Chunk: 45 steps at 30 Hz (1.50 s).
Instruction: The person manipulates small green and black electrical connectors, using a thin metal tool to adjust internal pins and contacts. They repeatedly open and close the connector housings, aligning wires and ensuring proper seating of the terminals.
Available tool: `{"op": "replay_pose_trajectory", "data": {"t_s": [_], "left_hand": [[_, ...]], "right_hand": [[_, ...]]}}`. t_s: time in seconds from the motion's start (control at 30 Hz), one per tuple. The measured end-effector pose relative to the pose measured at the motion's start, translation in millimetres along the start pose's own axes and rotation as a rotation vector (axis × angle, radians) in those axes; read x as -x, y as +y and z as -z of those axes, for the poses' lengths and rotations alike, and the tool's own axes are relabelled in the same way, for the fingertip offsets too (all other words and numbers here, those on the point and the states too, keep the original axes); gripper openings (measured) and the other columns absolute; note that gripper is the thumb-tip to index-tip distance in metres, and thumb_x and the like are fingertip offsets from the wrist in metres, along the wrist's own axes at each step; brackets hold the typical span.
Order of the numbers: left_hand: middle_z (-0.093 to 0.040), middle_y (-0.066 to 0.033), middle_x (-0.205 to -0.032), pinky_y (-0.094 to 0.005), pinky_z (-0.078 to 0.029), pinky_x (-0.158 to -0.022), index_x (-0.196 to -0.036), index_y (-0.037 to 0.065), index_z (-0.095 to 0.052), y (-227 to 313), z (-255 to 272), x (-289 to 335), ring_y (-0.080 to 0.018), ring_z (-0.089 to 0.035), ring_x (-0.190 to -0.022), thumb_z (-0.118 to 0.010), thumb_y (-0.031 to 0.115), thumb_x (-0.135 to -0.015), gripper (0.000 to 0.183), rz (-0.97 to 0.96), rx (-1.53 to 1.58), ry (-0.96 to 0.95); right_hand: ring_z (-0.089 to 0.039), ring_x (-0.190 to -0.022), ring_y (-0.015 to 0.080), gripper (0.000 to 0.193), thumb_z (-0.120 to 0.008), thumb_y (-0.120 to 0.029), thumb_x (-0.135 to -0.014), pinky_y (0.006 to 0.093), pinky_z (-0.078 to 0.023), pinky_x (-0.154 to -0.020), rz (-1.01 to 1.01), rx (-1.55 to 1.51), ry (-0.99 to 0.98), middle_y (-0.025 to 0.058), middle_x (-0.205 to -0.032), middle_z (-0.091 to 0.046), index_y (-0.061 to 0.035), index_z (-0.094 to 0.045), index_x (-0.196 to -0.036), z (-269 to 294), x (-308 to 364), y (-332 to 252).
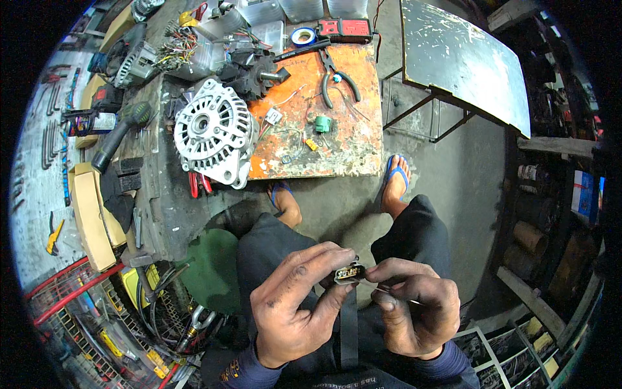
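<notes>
My left hand (291, 308) pinches a small electrical connector (350, 274) between thumb and fingers above my lap. Its open end faces up and shows a row of brass-coloured terminals inside a pale housing. My right hand (421, 311) is closed beside it, index fingertip close to the connector's right edge. A thin, dark, rod-like piece (403, 297) shows between its thumb and fingers; what kind it is, I cannot make out. On the orange bench top (350, 155) lie a green connector (322, 124), a white connector (273, 117) with wires and a small yellow connector (311, 144).
An alternator housing (210, 129) stands at the bench's left, with a rotor (253, 74) behind. Pliers (335, 76), a tape roll (302, 37) and a red meter-like device (343, 30) lie farther back. A metal-topped table (466, 61) stands right; a cordless tool (123, 133) lies left.
</notes>
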State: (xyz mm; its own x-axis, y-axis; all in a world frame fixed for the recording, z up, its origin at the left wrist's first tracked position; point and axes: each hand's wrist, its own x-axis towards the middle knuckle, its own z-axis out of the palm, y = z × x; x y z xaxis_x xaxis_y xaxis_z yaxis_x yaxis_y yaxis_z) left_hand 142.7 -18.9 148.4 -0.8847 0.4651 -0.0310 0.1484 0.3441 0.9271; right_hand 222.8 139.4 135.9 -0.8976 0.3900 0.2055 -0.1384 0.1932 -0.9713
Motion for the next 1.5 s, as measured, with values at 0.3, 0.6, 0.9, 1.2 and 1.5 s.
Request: {"op": "replay_pose_trajectory", "data": {"t_s": [0.3, 0.6, 0.9, 1.2, 1.5], "left_hand": [[-0.075, -0.0182, -0.115, -0.0371, -0.059, -0.089, -0.121, 0.003, -0.076, -0.5, -1.2, 1.1, -0.029, -0.075, -0.104, -0.084, -0.004, -0.08, 0.042, 0.021, 0.001, -0.024], [-0.075, -0.0182, -0.115, -0.0373, -0.059, -0.089, -0.121, 0.002, -0.076, -2.9, 1.0, 3.4, -0.0291, -0.074, -0.104, -0.085, -0.004, -0.079, 0.043, 0.007, 0.007, -0.026], [-0.075, -0.0178, -0.115, -0.0372, -0.059, -0.09, -0.121, 0.003, -0.076, -2.8, 0.3, 4.6, -0.0289, -0.074, -0.104, -0.084, -0.004, -0.08, 0.043, 0.011, -0.011, -0.028], [-0.075, -0.018, -0.115, -0.0373, -0.059, -0.09, -0.12, 0.003, -0.077, -0.3, -2.7, 4.5, -0.0307, -0.074, -0.104, -0.081, -0.008, -0.077, 0.045, 0.03, 0.0, -0.018], [-0.076, -0.0182, -0.111, -0.0377, -0.059, -0.088, -0.116, 0.003, -0.078, 1.1, -4.5, 3.8, -0.0306, -0.074, -0.101, -0.078, -0.013, -0.073, 0.045, 0.005, -0.045, -0.015]], "right_hand": [[-0.077, -0.083, 0.0311, 0.027, -0.079, 0.005, -0.088, 0.0366, -0.062, -0.069, -0.017, -0.004, 0.004, 0.0288, -0.096, -0.075, 0.0016, -0.056, -0.102, 1.8, 2.4, 3.4], [-0.076, -0.078, 0.0289, 0.028, -0.081, 0.004, -0.086, 0.0342, -0.061, -0.067, -0.014, 0.037, -0.029, 0.0267, -0.097, -0.076, 0.0007, -0.056, -0.1, 1.0, 3.2, -1.1], [-0.076, -0.078, 0.0289, 0.031, -0.082, 0.004, -0.085, 0.0344, -0.061, -0.066, 0.046, 0.03, -0.061, 0.0263, -0.098, -0.076, 0.0011, -0.057, -0.102, 2.5, 2.2, 5.3], [-0.076, -0.077, 0.03, 0.04, -0.085, 0.006, -0.078, 0.035, -0.061, -0.063, 0.098, 0.127, -0.065, 0.0232, -0.102, -0.076, -0.0007, -0.057, -0.105, 1.7, 6.4, 4.0], [-0.073, -0.072, 0.0279, 0.033, -0.083, 0.006, -0.076, 0.0335, -0.058, -0.061, 0.051, 0.129, -0.1, 0.0237, -0.104, -0.075, 0.0003, -0.06, -0.099, 7.1, -1.5, 0.5]]}}
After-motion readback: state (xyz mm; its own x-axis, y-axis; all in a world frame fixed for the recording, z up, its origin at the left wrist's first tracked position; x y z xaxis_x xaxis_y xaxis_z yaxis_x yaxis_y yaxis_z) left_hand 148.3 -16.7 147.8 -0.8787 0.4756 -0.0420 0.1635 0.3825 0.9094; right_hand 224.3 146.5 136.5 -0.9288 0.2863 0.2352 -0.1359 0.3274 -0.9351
